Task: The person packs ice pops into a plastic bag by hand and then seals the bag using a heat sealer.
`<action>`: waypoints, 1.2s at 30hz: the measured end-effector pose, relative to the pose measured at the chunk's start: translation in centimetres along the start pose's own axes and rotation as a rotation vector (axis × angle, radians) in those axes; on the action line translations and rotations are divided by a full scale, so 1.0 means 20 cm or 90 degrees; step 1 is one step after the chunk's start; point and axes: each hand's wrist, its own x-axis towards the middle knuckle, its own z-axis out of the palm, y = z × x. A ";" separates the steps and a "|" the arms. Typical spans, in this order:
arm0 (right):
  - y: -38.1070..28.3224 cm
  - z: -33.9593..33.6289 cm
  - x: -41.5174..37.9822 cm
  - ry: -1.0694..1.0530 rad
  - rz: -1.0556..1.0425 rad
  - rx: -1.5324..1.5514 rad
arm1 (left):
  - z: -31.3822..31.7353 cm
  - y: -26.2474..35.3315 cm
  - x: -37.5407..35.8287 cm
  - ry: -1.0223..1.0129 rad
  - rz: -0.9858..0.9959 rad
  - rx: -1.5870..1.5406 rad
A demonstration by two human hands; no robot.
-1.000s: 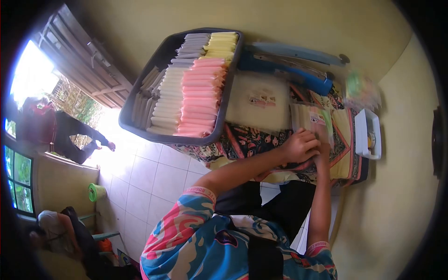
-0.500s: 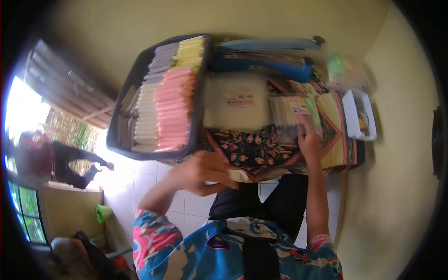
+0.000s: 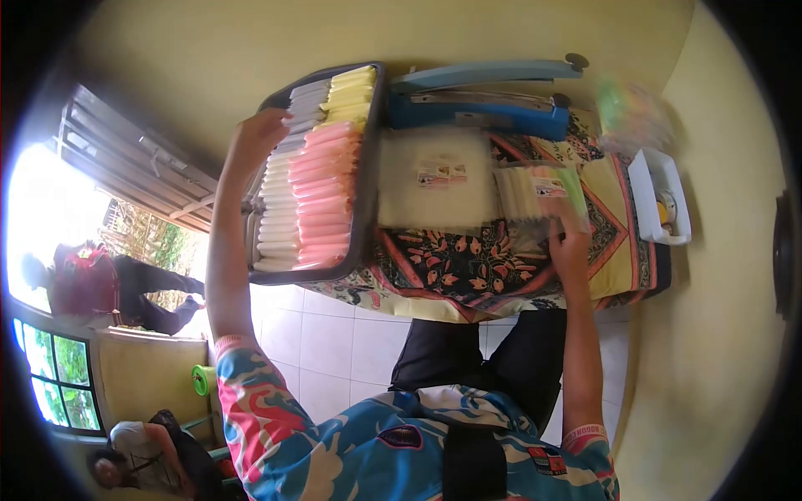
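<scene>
My left hand (image 3: pixel 261 134) is over the far left rim of a dark tray (image 3: pixel 368 192), its fingers drawn together at the grey wrapped sticks (image 3: pixel 309 102). Whether a stick is in them is hard to see. Rows of yellow (image 3: pixel 347 92), pink (image 3: pixel 324 192) and white wrapped sticks (image 3: pixel 276 209) fill the tray. On the table's right part, my right hand (image 3: pixel 570 242) grips the near edge of a clear plastic pack (image 3: pixel 535 190). Pale and green sticks and a printed label show inside it. Left of that pack lies a stack of clear labelled bags (image 3: pixel 434 179).
Two blue bag sealers (image 3: pixel 484 113) lie along the back by the wall. A white box (image 3: pixel 664 200) with small items stands at the right edge, near a blurred colourful bag (image 3: pixel 631 117). Patterned cloth (image 3: pixel 468 267) covers the table. Two people are off to the left.
My left hand has moved from the table's front edge up and left to the grey sticks in the tray. My right hand stays at the clear pack.
</scene>
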 end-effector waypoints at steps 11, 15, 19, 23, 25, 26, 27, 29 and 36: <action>0.04 -0.01 -0.06 0.052 0.047 0.015 | 0.26 -0.35 0.42 -0.188 0.160 0.219; 0.04 -0.01 -0.07 0.115 0.074 -0.011 | 0.28 -0.39 0.44 -0.225 0.091 0.229; 0.05 0.01 -0.06 0.153 0.035 -0.021 | 0.28 -0.41 0.45 -0.208 0.114 0.216; 0.06 0.01 -0.06 0.154 0.016 -0.029 | 0.25 -0.44 0.42 -0.193 0.082 0.143; 0.06 0.02 -0.07 0.136 0.028 -0.033 | 0.24 -0.46 0.42 -0.144 0.093 0.153; 0.06 0.01 -0.07 0.121 0.041 -0.031 | 0.22 -0.48 0.42 -0.118 0.096 0.161; 0.06 0.01 -0.07 0.106 0.053 -0.030 | 0.21 -0.47 0.42 -0.114 0.098 0.171; 0.05 0.01 -0.07 0.097 0.070 -0.033 | 0.21 -0.43 0.42 -0.115 0.087 0.168; 0.03 0.00 -0.06 0.076 0.060 -0.013 | 0.33 -0.28 0.51 -0.138 0.137 0.204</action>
